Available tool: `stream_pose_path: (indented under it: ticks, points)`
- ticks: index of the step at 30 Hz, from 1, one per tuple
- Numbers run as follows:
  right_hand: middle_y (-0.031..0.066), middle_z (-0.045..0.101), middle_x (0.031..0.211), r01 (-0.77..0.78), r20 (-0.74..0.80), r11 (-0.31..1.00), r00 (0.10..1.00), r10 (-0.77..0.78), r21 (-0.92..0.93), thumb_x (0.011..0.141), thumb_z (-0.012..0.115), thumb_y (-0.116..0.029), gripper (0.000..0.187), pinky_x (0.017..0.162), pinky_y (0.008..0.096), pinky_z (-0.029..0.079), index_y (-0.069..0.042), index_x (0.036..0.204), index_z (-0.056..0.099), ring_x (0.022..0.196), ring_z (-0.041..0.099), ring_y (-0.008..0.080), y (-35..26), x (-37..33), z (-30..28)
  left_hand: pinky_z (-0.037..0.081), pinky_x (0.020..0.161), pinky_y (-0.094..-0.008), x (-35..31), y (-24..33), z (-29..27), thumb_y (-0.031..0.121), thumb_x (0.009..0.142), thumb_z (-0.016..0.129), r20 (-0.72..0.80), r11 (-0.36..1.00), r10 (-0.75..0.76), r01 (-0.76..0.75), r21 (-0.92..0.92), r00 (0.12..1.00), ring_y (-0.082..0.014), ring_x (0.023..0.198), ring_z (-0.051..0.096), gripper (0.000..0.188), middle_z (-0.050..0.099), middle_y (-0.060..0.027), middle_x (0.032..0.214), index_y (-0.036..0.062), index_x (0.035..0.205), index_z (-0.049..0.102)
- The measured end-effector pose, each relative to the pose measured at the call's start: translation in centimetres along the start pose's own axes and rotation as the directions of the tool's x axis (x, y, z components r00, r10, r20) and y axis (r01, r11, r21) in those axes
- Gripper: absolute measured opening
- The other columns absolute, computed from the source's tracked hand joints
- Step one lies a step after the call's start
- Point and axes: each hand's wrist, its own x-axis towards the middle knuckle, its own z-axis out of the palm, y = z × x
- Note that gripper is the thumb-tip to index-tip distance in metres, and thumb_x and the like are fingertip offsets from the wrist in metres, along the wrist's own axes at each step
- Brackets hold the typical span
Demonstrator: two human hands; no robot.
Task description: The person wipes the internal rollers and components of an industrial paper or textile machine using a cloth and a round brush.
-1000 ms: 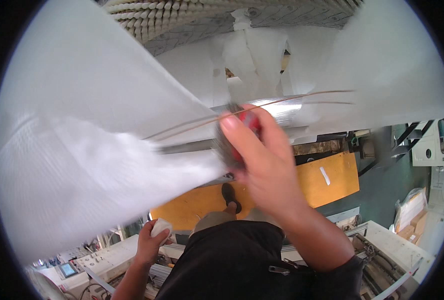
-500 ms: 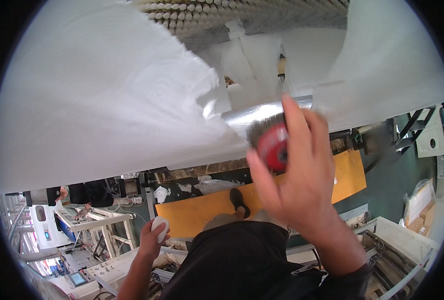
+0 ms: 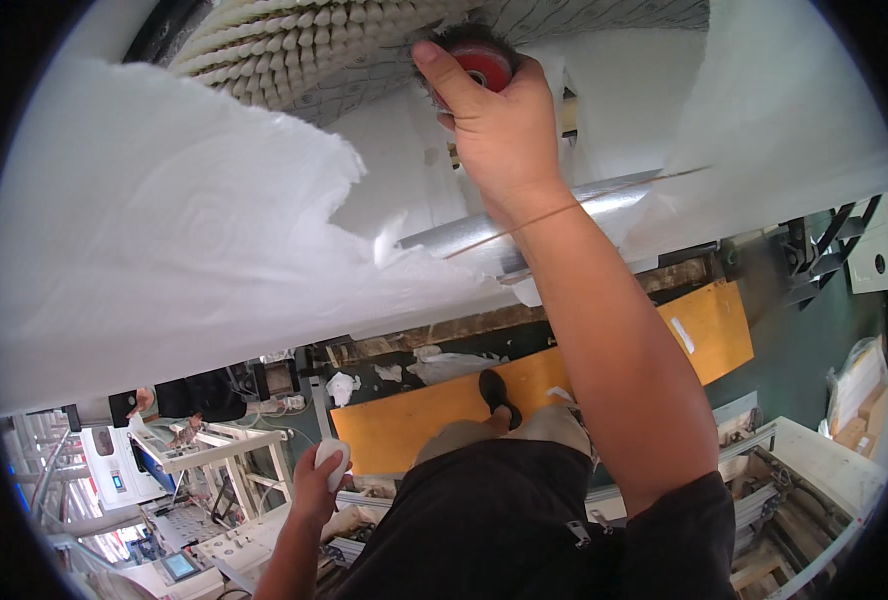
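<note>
My right hand (image 3: 509, 125) reaches far forward, its fingers closed round a round brush (image 3: 480, 62) with a red centre and dark bristles. The brush is beside a roller covered in rows of pale knobs (image 3: 294, 50), close to a grey patterned surface. A wide white sheet (image 3: 194, 230) with a ragged torn edge spreads across the left, and more white sheet (image 3: 794, 120) lies on the right. Below my right wrist a shiny metal bar (image 3: 614, 205) shows in the gap. My left hand (image 3: 314, 490) is low by my side, closed on a white wad (image 3: 334, 460) of unclear material.
A yellow platform (image 3: 384, 430) lies under my feet. White scraps (image 3: 444, 365) are on the dark floor beyond it. Machine frames (image 3: 224, 455) and a control panel (image 3: 179, 567) stand at the left. A person in dark clothes (image 3: 199, 398) is partly visible there. Wrapped boards (image 3: 859, 400) lean at the right.
My right hand has moved forward and left with the brush, from above the metal bar to beside the knobbed roller. My left hand keeps its hold on the white wad.
</note>
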Motion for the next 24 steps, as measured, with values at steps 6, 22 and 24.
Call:
stream_pose_path:
  ticks: [6, 22, 24]
  points:
    - [0.0122, 0.069, 0.1, 0.132, -0.167, 0.955, 0.969, -0.18, -0.266, 0.087, 0.081, -0.035, 0.05, 0.071, 0.031, 0.057, 0.004, 0.11, 0.059, 0.085, 0.067, 0.0181, -0.9, 2.4, 0.2, 0.059, 0.072, -0.0309, 0.5, -0.1, -1.5, 0.013, 0.093, 0.072, -0.063, 1.0, -0.03, 0.03, -0.009, 0.998, -0.0206, 0.094, 0.068, 0.046, 0.066, -0.0105, 0.113, 0.0019, 0.133, 0.051]
    - [0.0067, 0.061, 0.082, -0.011, -0.017, 0.963, 1.0, 0.016, 0.27, 0.1, 0.068, -0.031, 0.037, 0.049, 0.0281, 0.048, 0.0, 0.107, 0.049, 0.059, 0.056, 0.0134, -0.5, 3.9, 0.0, 0.059, 0.07, -0.0302, 1.5, 1.4, -1.4, 0.012, 0.093, 0.072, -0.045, 0.999, 0.003, -0.005, -0.051, 0.999, -0.0208, 0.091, 0.068, 0.042, 0.066, -0.0111, 0.11, 0.0015, 0.129, 0.054]
    - [0.0064, 0.062, 0.084, 0.186, -0.253, 0.934, 0.961, -0.11, 0.303, 0.101, 0.068, -0.03, 0.033, 0.052, 0.0279, 0.049, -0.001, 0.107, 0.051, 0.063, 0.058, 0.0132, -1.0, 4.3, 0.6, 0.058, 0.069, -0.0299, 1.5, 1.5, -1.3, 0.012, 0.093, 0.072, -0.037, 0.999, 0.008, -0.01, -0.049, 0.999, -0.0201, 0.088, 0.068, 0.04, 0.066, -0.0099, 0.108, 0.0025, 0.128, 0.054]
